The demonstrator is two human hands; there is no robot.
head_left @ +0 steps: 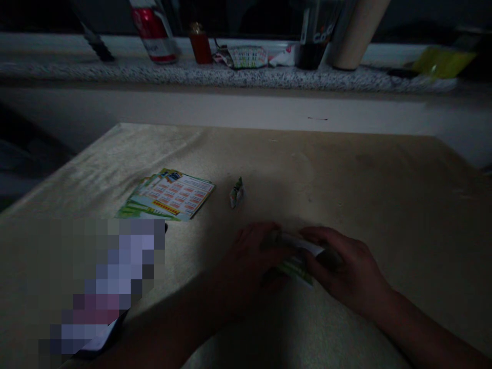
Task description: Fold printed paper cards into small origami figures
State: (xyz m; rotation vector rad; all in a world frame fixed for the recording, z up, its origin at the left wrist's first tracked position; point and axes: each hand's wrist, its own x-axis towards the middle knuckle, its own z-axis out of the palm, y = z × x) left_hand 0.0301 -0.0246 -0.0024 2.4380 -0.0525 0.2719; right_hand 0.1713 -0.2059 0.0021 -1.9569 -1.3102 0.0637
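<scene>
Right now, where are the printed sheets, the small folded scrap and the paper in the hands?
printed sheets (171,197): head view, middle of the top sheet.
small folded scrap (236,192): head view, its middle.
paper (305,247): head view, its white upper edge.

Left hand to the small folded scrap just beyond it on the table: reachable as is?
Probably yes. The small scrap lies on bare table just beyond the left hand, with nothing between. But that hand and the right hand both grip the folded paper.
</scene>
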